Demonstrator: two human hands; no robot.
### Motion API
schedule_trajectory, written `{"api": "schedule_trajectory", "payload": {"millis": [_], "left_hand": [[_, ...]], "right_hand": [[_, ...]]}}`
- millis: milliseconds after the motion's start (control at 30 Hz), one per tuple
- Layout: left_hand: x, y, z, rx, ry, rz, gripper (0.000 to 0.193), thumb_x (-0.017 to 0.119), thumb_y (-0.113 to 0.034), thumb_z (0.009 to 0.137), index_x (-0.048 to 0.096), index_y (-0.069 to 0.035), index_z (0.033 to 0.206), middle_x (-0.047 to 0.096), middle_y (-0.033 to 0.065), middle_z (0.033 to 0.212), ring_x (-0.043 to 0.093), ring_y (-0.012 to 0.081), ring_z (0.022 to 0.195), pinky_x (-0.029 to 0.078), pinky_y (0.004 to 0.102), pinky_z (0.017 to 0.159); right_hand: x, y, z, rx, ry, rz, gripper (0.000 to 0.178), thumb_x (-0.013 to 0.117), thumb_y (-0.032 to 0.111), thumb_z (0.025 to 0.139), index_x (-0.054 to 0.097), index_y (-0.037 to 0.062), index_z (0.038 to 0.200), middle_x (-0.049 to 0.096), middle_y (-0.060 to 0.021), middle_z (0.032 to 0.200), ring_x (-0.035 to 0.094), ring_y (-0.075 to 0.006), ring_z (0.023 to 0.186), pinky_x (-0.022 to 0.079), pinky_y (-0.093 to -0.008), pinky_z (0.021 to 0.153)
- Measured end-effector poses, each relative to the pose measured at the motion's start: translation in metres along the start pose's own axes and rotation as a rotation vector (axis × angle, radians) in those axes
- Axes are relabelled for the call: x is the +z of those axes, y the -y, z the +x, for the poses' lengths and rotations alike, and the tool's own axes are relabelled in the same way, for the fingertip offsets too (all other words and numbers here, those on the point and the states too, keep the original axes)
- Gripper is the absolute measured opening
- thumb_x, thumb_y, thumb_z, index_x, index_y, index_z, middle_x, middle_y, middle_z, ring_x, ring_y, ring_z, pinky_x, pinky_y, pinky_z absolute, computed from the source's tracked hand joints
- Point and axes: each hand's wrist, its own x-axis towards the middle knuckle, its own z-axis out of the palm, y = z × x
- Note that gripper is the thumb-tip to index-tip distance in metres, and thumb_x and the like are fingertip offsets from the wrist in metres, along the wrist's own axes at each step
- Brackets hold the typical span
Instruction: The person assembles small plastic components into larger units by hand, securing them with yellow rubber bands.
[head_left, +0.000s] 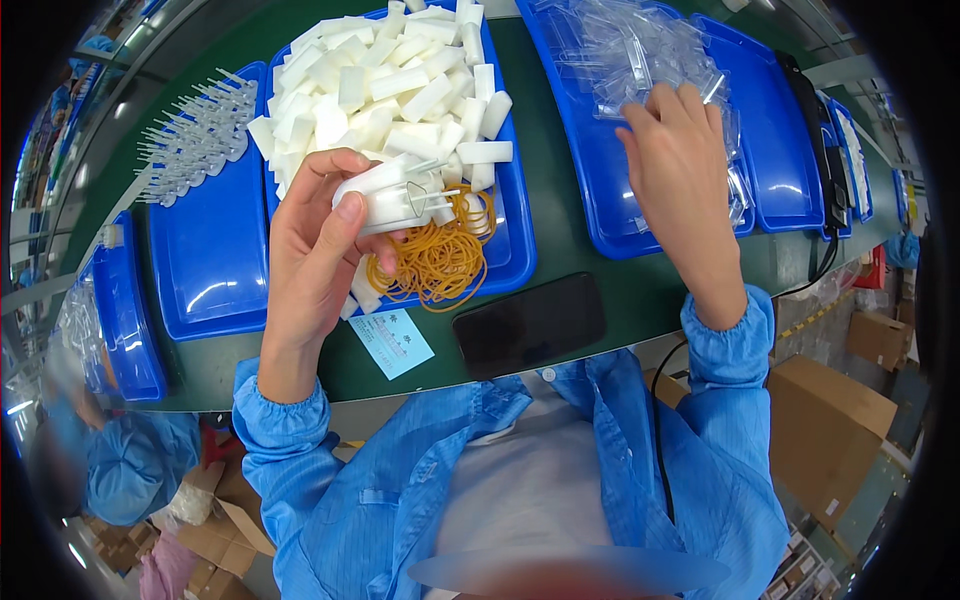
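Observation:
My left hand is closed around a white plastic part with thin prongs on its right end, held above a heap of yellow rubber bands. Behind it, white foam-like blocks are piled high in a blue tray. My right hand reaches over another blue tray, its bent fingers among clear plastic pieces. The thumb stands apart from the index finger. Its fingertips are partly hidden, and I see nothing gripped in them.
A black phone and a light-blue paper slip lie near the table's front edge. Small translucent nozzle-like parts stand on a blue tray at left. More blue trays sit at right beside a black cable.

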Motion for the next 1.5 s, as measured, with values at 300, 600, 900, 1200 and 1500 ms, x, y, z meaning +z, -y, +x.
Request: {"api": "schedule_trajectory", "payload": {"millis": [300,600,900,1200,1500], "left_hand": [[0.001,-0.002,0.001,-0.026,0.0,0.026,0.038,0.062,-0.022,0.097,0.054,-0.002,0.127,0.063,0.0135,0.114,0.064,0.0164,0.088,0.054,0.0255,0.063],[0.003,0.0,-0.001,0.067,0.02,0.126,0.042,0.065,-0.013,0.094,0.055,0.001,0.132,0.062,0.0135,0.12,0.063,0.0165,0.1,0.056,0.0274,0.07],[0.007,0.005,-0.002,0.16,-0.02,0.314,0.041,0.068,-0.005,0.092,0.056,0.001,0.131,0.061,0.0118,0.122,0.062,0.0175,0.106,0.054,0.029,0.085],[0.01,0.008,-0.001,0.207,-0.012,0.413,0.038,0.067,-0.002,0.089,0.06,0.0,0.127,0.055,0.0114,0.124,0.058,0.0198,0.114,0.051,0.0312,0.091],[0.014,0.01,0.0,0.303,0.006,0.551,0.04,0.069,0.002,0.085,0.063,-0.002,0.124,0.055,0.0115,0.123,0.058,0.0208,0.114,0.052,0.0305,0.088]], "right_hand": [[0.02,-0.01,0.01,0.081,-0.041,-0.087,0.018,0.076,0.011,0.077,0.067,-0.0009,0.087,0.059,-0.0115,0.088,0.055,-0.0284,0.092,0.041,-0.0403,0.081],[-0.019,0.02,0.016,0.238,0.087,0.876,0.026,0.069,-0.003,0.08,0.064,0.0005,0.105,0.068,-0.0094,0.098,0.061,-0.0178,0.081,0.049,-0.0307,0.075],[-0.008,0.045,0.015,0.114,-0.008,1.545,0.024,0.07,-0.003,0.086,0.065,-0.0016,0.11,0.067,-0.0068,0.092,0.06,-0.0103,0.081,0.05,-0.0242,0.071],[-0.001,0.055,0.008,0.298,0.029,1.697,0.019,0.068,0.001,0.091,0.063,-0.0028,0.108,0.066,-0.0039,0.089,0.064,-0.0077,0.082,0.052,-0.0217,0.072],[-0.001,0.065,0.002,0.327,0.221,1.705,0.025,0.071,0.005,0.09,0.068,-0.0018,0.113,0.069,-0.0063,0.09,0.065,-0.0085,0.082,0.053,-0.0224,0.072]]}}
